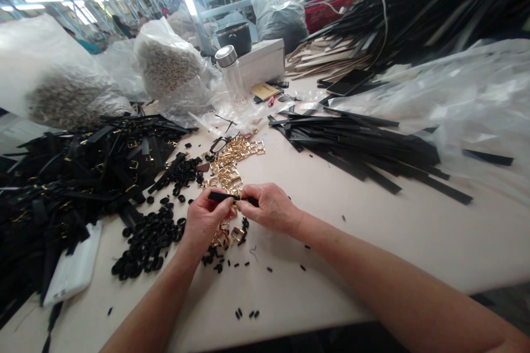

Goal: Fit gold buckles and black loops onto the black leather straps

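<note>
My left hand (206,219) and my right hand (270,209) meet just above the table, both pinching a short black strap (223,196) held level between them. Directly beneath and behind the hands lies a scatter of gold metal buckles (230,164). To the left of my left hand sits a heap of small black loops (148,240). Tiny black bits are strewn on the table in front of my wrists.
A big pile of black straps fitted with gold buckles (74,176) fills the left side, with a white phone (73,270) at its edge. Loose black straps (364,146) lie at right, clear plastic sheeting (464,94) beyond. Bags of rings (165,69), a bottle (232,74) and a white box (263,60) stand behind.
</note>
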Available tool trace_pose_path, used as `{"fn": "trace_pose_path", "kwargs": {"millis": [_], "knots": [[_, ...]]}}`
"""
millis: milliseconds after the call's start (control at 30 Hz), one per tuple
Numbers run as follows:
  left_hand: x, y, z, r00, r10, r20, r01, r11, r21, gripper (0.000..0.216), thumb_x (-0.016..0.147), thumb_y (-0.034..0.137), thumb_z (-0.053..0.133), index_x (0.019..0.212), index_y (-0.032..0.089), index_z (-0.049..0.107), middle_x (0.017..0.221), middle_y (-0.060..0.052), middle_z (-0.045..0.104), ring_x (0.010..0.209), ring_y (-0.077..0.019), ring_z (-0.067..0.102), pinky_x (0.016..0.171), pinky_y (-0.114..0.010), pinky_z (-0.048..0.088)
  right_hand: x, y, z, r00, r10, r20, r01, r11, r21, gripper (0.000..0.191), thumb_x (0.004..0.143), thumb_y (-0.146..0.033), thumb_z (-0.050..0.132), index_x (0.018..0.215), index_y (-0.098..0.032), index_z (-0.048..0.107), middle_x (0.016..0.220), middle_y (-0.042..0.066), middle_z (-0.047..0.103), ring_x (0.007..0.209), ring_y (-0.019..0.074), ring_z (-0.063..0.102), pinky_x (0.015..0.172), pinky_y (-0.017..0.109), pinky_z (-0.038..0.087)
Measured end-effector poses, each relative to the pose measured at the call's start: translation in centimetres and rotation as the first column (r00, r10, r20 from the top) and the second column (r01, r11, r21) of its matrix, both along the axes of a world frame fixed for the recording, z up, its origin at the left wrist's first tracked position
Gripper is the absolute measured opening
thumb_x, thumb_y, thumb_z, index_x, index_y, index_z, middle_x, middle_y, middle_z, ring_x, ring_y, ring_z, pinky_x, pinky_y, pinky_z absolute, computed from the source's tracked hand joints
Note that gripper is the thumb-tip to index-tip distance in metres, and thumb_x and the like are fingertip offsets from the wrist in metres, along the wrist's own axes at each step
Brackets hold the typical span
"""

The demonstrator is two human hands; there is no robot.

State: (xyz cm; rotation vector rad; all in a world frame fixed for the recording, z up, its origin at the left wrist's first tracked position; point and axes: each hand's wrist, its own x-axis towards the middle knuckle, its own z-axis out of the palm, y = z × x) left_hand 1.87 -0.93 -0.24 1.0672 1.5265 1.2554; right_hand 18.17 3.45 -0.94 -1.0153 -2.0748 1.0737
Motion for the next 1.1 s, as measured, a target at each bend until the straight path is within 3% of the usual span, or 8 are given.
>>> {"fn": "trace_pose_path", "kwargs": {"millis": [133,267,467,667,833,1033,1100], "knots": [[0.3,-0.2,0.0,1.0,0.011,0.022,-0.012,0.999,0.052,0.026,0.063,0.03,0.078,0.076,0.018,0.059,0.063,0.004,0.066,0.053,-0.0121,0.063,0.055,-0.024,0.054,0.0,0.2,-0.3,0.997,-0.015,-0.069,0.013,1.0,-0.021,0.014,0.081,-0.02,0.056,0.071,-0.016,0.065,0.059,-0.005,0.053,0.055,0.0074,0.043,0.055,0.021,0.029],[0.2,-0.2,-0.1,1.0,0.005,0.026,-0.006,0.999,0.049,0.023,0.066,0.027,0.077,0.078,0.018,0.059,0.062,0.003,0.065,0.054,-0.0117,0.062,0.056,-0.023,0.053,0.2,0.3,-0.5,0.99,0.048,-0.136,-0.057,0.997,-0.058,0.014,0.082,-0.019,0.056,0.074,-0.016,0.066,0.062,-0.004,0.055,0.057,0.0079,0.046,0.055,0.02,0.031],[-0.2,0.1,-0.2,0.997,-0.004,0.074,0.002,1.0,0.022,0.02,0.067,0.025,0.075,0.075,0.017,0.058,0.057,0.005,0.06,0.048,-0.0086,0.056,0.051,-0.019,0.047,0.2,0.3,-0.3,0.987,0.114,-0.11,-0.121,0.991,-0.062,0.013,0.08,-0.013,0.054,0.076,-0.016,0.066,0.063,-0.005,0.054,0.058,0.008,0.044,0.055,0.02,0.03],[0.2,-0.2,-0.1,1.0,0.006,-0.017,-0.004,0.997,0.077,0.021,0.067,0.025,0.076,0.075,0.018,0.058,0.058,0.005,0.062,0.05,-0.01,0.058,0.052,-0.021,0.049,0.1,0.2,-0.2,0.997,0.058,-0.045,-0.059,0.998,-0.03,0.012,0.079,-0.018,0.057,0.07,-0.016,0.064,0.061,-0.005,0.052,0.058,0.008,0.043,0.057,0.02,0.031],[0.3,-0.6,-0.3,1.0,0.003,-0.005,-0.002,0.984,0.18,0.02,0.071,0.027,0.077,0.082,0.018,0.063,0.069,0.002,0.068,0.059,-0.0115,0.064,0.06,-0.022,0.054,0.2,0.2,-0.2,0.996,0.026,-0.085,-0.024,1.0,0.019,0.013,0.081,-0.019,0.056,0.073,-0.016,0.066,0.062,-0.004,0.056,0.057,0.0078,0.045,0.056,0.02,0.031],[0.0,-0.4,-1.0,0.984,-0.033,0.177,0.024,0.998,0.053,0.021,0.072,0.032,0.077,0.081,0.017,0.065,0.068,0.001,0.068,0.057,-0.0112,0.063,0.058,-0.023,0.053,0.2,0.0,0.4,0.997,0.002,-0.073,0.003,0.998,0.063,0.012,0.078,-0.019,0.06,0.066,-0.017,0.064,0.059,-0.005,0.055,0.055,0.0071,0.042,0.054,0.02,0.028],[0.0,-0.5,-1.0,0.985,-0.042,0.167,0.034,0.998,0.053,0.021,0.072,0.032,0.077,0.083,0.017,0.066,0.068,0.0,0.069,0.058,-0.0119,0.063,0.059,-0.024,0.053,0.2,-0.1,0.6,0.999,-0.028,-0.041,0.031,0.997,0.075,0.014,0.076,-0.02,0.061,0.063,-0.017,0.061,0.056,-0.005,0.051,0.053,0.007,0.04,0.053,0.021,0.026]]}}
